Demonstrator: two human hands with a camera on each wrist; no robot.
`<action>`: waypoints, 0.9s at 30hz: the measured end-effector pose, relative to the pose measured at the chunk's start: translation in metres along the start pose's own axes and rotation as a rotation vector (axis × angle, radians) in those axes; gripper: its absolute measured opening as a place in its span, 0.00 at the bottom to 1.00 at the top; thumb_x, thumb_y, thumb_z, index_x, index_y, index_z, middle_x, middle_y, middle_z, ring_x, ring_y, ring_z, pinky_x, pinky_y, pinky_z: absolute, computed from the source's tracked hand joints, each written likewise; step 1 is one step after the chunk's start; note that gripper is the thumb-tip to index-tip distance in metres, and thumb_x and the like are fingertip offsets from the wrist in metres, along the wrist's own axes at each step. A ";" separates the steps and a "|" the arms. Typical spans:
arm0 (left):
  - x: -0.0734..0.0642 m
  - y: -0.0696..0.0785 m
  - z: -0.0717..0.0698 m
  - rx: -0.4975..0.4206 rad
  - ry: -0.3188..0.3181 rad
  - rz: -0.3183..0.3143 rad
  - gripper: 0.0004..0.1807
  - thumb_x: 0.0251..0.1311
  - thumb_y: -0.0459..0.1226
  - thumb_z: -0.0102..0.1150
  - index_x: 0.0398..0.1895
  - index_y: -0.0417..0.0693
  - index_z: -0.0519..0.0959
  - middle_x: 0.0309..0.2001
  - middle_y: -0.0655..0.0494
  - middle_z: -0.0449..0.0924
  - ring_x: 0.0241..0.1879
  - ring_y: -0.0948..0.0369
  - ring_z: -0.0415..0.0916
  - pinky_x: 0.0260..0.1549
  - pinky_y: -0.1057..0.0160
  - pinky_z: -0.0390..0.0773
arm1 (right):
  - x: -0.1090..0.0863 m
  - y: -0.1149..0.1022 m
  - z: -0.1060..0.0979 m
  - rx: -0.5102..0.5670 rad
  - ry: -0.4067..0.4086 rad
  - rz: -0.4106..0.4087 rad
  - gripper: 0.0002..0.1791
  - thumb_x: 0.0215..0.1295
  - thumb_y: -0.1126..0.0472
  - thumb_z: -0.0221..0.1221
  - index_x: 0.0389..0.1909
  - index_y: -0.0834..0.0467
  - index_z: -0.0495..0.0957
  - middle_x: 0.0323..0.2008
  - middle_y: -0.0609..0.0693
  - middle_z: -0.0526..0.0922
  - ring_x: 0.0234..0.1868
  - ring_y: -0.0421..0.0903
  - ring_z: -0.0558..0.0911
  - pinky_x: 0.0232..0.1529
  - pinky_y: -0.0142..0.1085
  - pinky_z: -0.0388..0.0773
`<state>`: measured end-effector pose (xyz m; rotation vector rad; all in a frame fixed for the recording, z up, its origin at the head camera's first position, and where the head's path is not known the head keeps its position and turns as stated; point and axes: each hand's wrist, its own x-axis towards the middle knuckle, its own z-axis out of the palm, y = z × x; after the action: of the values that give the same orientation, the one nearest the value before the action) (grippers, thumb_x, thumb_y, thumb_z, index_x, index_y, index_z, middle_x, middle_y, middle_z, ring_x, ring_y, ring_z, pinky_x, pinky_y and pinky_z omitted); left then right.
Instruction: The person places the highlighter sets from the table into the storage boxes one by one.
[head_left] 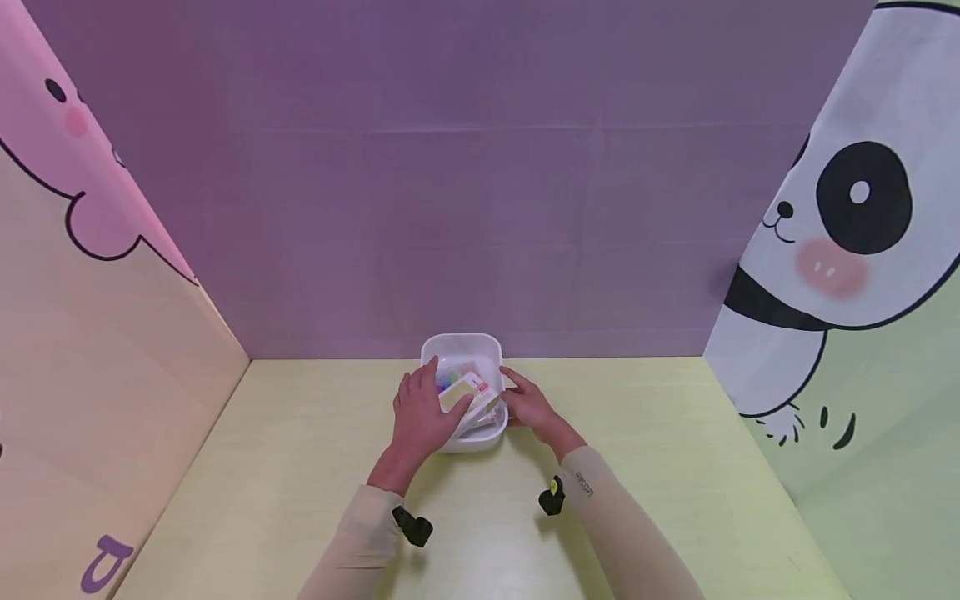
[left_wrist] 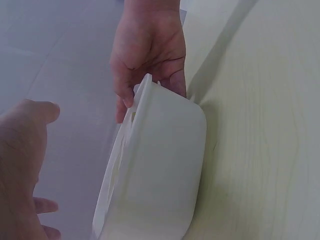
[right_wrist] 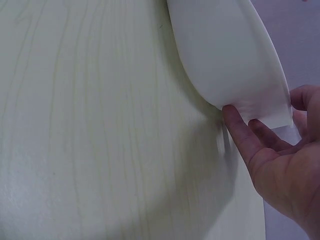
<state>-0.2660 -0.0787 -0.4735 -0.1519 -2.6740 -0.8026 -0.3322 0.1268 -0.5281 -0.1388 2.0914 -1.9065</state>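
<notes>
A white plastic basin [head_left: 472,444] stands on the table near the back wall. Inside it lies a white and yellow box [head_left: 468,392] with red print, tilted, with small colourful items partly hidden beneath. My right hand [head_left: 528,406] grips the basin's right side; in the right wrist view, its fingers [right_wrist: 240,132] press the outer wall and the thumb is at the rim. Over the basin's left edge is my left hand [head_left: 423,414], thumb and fingers spread. In the left wrist view nothing shows between that thumb [left_wrist: 47,111] and its fingers.
The pale wood-grain table [head_left: 315,467] meets a purple back wall [head_left: 480,208] just behind the basin. Side panels with a pink cartoon animal [head_left: 45,125] and a panda [head_left: 847,192] flank it. Small black devices [head_left: 412,527] sit at both wrists.
</notes>
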 end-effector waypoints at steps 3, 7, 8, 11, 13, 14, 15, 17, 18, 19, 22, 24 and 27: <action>-0.001 -0.002 0.000 0.021 -0.012 0.019 0.46 0.56 0.55 0.61 0.72 0.41 0.57 0.63 0.39 0.65 0.64 0.38 0.57 0.56 0.36 0.61 | 0.000 0.000 -0.001 -0.006 0.008 -0.001 0.31 0.72 0.63 0.48 0.75 0.46 0.58 0.58 0.64 0.72 0.41 0.52 0.82 0.39 0.46 0.82; -0.003 -0.005 0.001 0.034 -0.030 0.026 0.44 0.55 0.52 0.63 0.71 0.41 0.59 0.62 0.39 0.66 0.62 0.38 0.59 0.55 0.36 0.62 | -0.001 -0.001 -0.001 -0.004 0.021 0.000 0.31 0.72 0.63 0.48 0.75 0.46 0.58 0.58 0.65 0.72 0.41 0.52 0.82 0.39 0.46 0.82; -0.004 -0.006 0.001 0.040 -0.036 0.028 0.44 0.55 0.52 0.63 0.71 0.42 0.60 0.62 0.39 0.67 0.62 0.38 0.59 0.55 0.36 0.62 | -0.001 0.000 -0.001 -0.002 0.027 -0.001 0.31 0.72 0.64 0.49 0.75 0.47 0.58 0.58 0.65 0.72 0.41 0.52 0.82 0.38 0.46 0.82; -0.007 -0.008 0.003 0.053 -0.049 0.032 0.41 0.56 0.52 0.62 0.69 0.43 0.63 0.61 0.39 0.67 0.62 0.38 0.59 0.55 0.36 0.63 | -0.003 0.000 0.001 -0.007 0.052 -0.008 0.31 0.72 0.64 0.49 0.74 0.48 0.58 0.59 0.66 0.72 0.41 0.52 0.82 0.37 0.46 0.82; -0.010 -0.010 0.003 0.057 -0.058 0.035 0.40 0.56 0.52 0.62 0.68 0.43 0.65 0.62 0.39 0.67 0.62 0.37 0.58 0.55 0.35 0.62 | -0.005 -0.001 0.003 -0.025 0.072 -0.019 0.30 0.73 0.64 0.49 0.74 0.50 0.59 0.58 0.67 0.72 0.40 0.52 0.82 0.35 0.44 0.82; -0.011 -0.011 0.003 0.060 -0.058 0.038 0.39 0.56 0.52 0.62 0.68 0.43 0.65 0.62 0.39 0.67 0.63 0.37 0.58 0.55 0.35 0.62 | -0.005 -0.001 0.004 -0.034 0.081 -0.026 0.30 0.73 0.64 0.50 0.74 0.51 0.59 0.58 0.67 0.72 0.40 0.52 0.83 0.35 0.44 0.82; -0.012 -0.012 0.003 0.062 -0.057 0.040 0.39 0.56 0.52 0.62 0.67 0.43 0.66 0.62 0.38 0.67 0.63 0.36 0.58 0.55 0.34 0.62 | -0.007 -0.001 0.006 -0.050 0.085 -0.039 0.30 0.73 0.64 0.50 0.74 0.52 0.59 0.58 0.68 0.73 0.39 0.52 0.83 0.34 0.43 0.82; -0.014 -0.014 0.003 0.065 -0.051 0.044 0.38 0.56 0.51 0.62 0.67 0.43 0.67 0.62 0.38 0.67 0.64 0.35 0.56 0.56 0.34 0.60 | -0.009 -0.003 0.008 -0.081 0.094 -0.063 0.30 0.72 0.64 0.51 0.74 0.55 0.59 0.57 0.68 0.74 0.39 0.52 0.83 0.34 0.42 0.82; -0.015 -0.015 0.003 0.071 -0.048 0.043 0.37 0.56 0.51 0.62 0.66 0.43 0.67 0.62 0.38 0.67 0.64 0.35 0.56 0.56 0.33 0.60 | -0.010 -0.004 0.008 -0.102 0.096 -0.078 0.30 0.72 0.63 0.51 0.73 0.56 0.59 0.56 0.68 0.74 0.39 0.52 0.83 0.34 0.42 0.82; -0.016 -0.016 0.003 0.079 -0.046 0.041 0.37 0.56 0.51 0.62 0.66 0.44 0.68 0.62 0.39 0.67 0.64 0.35 0.56 0.56 0.33 0.59 | -0.012 -0.005 0.009 -0.124 0.096 -0.087 0.30 0.72 0.63 0.52 0.73 0.57 0.59 0.56 0.68 0.74 0.40 0.52 0.82 0.34 0.41 0.82; -0.019 -0.019 0.003 0.089 -0.044 0.034 0.37 0.55 0.51 0.61 0.67 0.46 0.67 0.62 0.40 0.67 0.64 0.35 0.55 0.57 0.32 0.56 | -0.016 -0.004 0.009 -0.216 0.098 -0.112 0.29 0.71 0.60 0.53 0.72 0.58 0.61 0.56 0.65 0.75 0.42 0.51 0.82 0.36 0.39 0.81; -0.022 -0.022 0.003 0.091 -0.048 0.028 0.37 0.55 0.51 0.61 0.68 0.49 0.67 0.63 0.40 0.67 0.65 0.34 0.54 0.57 0.31 0.54 | -0.020 -0.003 0.008 -0.268 0.091 -0.130 0.29 0.72 0.59 0.54 0.71 0.59 0.62 0.57 0.64 0.75 0.44 0.52 0.81 0.37 0.39 0.80; -0.026 -0.027 0.002 0.087 -0.051 0.030 0.37 0.56 0.51 0.61 0.69 0.50 0.66 0.63 0.39 0.66 0.65 0.34 0.54 0.57 0.31 0.53 | -0.027 -0.001 0.005 -0.321 0.087 -0.159 0.28 0.71 0.59 0.55 0.69 0.61 0.64 0.57 0.64 0.76 0.48 0.55 0.81 0.41 0.42 0.80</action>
<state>-0.2473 -0.1002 -0.4983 -0.1929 -2.7417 -0.6809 -0.3048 0.1294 -0.5234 -0.3061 2.5012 -1.6702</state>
